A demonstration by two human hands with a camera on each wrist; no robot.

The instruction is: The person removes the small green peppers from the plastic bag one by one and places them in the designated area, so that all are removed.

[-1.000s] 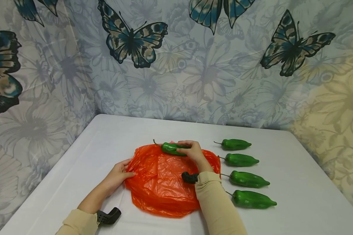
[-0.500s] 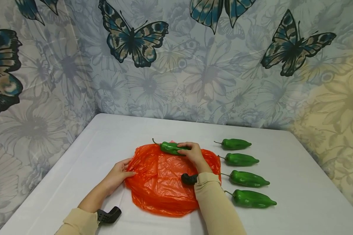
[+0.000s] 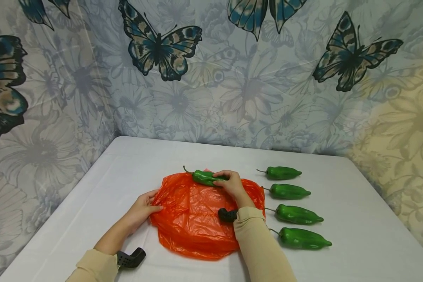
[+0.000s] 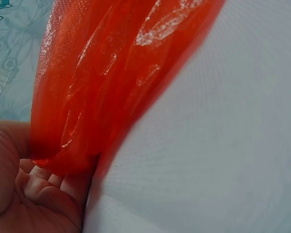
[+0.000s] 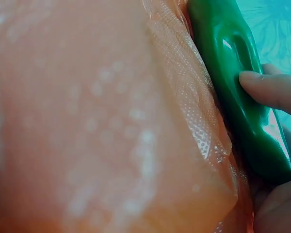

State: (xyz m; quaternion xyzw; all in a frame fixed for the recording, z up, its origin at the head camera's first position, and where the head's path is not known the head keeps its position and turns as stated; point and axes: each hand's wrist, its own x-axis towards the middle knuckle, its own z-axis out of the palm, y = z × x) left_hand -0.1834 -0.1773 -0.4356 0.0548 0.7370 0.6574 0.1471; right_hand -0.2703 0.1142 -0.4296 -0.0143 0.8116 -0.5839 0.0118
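Observation:
An orange-red plastic bag (image 3: pixel 197 219) lies spread on the white table. At its left edge my left hand (image 3: pixel 141 209) pinches the plastic between thumb and fingers; the left wrist view shows the bag's edge (image 4: pixel 87 121) caught there. Over the far edge of the bag my right hand (image 3: pixel 232 184) holds a green chili pepper (image 3: pixel 203 178), its thin stem pointing left. In the right wrist view the thumb presses on the side of the pepper (image 5: pixel 228 92), next to the crinkled bag (image 5: pixel 203 131). Its underside is hidden.
Several more green peppers lie in a column right of the bag, from a far one (image 3: pixel 283 173) to a near one (image 3: pixel 304 239), stems toward the bag. A butterfly-patterned cloth (image 3: pixel 211 78) hangs behind the white table (image 3: pixel 366 219).
Almost nothing differs. The held pepper and my right hand have shifted very slightly left, and both hands keep their grip.

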